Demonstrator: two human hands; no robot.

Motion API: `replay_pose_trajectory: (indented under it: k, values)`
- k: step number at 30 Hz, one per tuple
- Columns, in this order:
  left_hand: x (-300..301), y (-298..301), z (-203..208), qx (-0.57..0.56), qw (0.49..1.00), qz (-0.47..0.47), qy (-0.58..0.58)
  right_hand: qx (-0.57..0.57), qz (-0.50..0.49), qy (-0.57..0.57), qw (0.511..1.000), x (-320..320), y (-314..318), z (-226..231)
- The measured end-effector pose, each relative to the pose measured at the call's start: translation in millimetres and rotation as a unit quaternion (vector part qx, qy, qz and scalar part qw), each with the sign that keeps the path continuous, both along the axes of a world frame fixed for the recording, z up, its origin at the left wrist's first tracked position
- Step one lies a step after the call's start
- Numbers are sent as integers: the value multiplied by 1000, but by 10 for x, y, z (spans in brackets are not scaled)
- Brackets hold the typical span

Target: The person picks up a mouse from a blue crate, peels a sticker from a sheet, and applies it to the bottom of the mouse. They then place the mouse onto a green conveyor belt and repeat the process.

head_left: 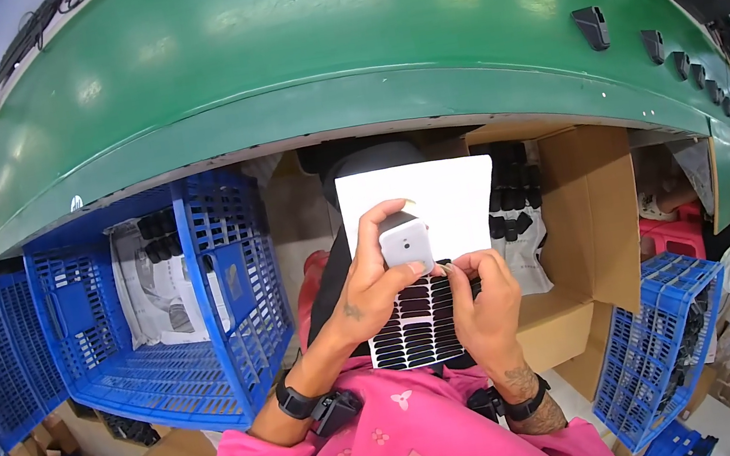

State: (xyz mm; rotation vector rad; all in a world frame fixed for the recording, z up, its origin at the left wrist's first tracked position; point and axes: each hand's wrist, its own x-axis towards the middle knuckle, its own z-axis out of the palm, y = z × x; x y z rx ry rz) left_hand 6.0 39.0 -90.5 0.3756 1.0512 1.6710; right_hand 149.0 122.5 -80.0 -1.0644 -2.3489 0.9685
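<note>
The left hand (pixel 367 277) grips a small, white, rounded plastic device (pixel 406 246), apparently steadying it just above the white sheet of glossy dark strips (pixel 415 333); the right hand (pixel 488 296) bunches thumb and forefinger beside the device's corner (pinching anything? I can't tell).

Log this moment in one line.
left hand: holds white device | right hand: fingertips beside device's lower edge | sheet of dark strips: behind device
</note>
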Motion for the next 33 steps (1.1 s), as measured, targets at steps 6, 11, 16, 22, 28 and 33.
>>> replay_pose_trajectory:
  k: [6, 11, 16, 22, 28, 33]
  values:
    - [-22, 8, 32, -38, 997, -31, 57, -185, -102, 153, 965, 240, 248, 368]
    - [41, -57, 457, -41, 993, -49, 97, -432, -68, 311, 844, -105, 93, 776]
    - [66, -101, 805, -31, 984, -87, 154, -422, -79, 378, 821, -243, -33, 874]
    - [98, -127, 864, -34, 985, -75, 154, -411, -84, 386, 822, -276, -68, 925]
    - [75, -117, 872, -45, 978, -74, 188, -394, -86, 339, 850, -337, -102, 932]
    - [44, -126, 857, -38, 974, -74, 209, -402, -88, 354, 840, -331, -86, 900]
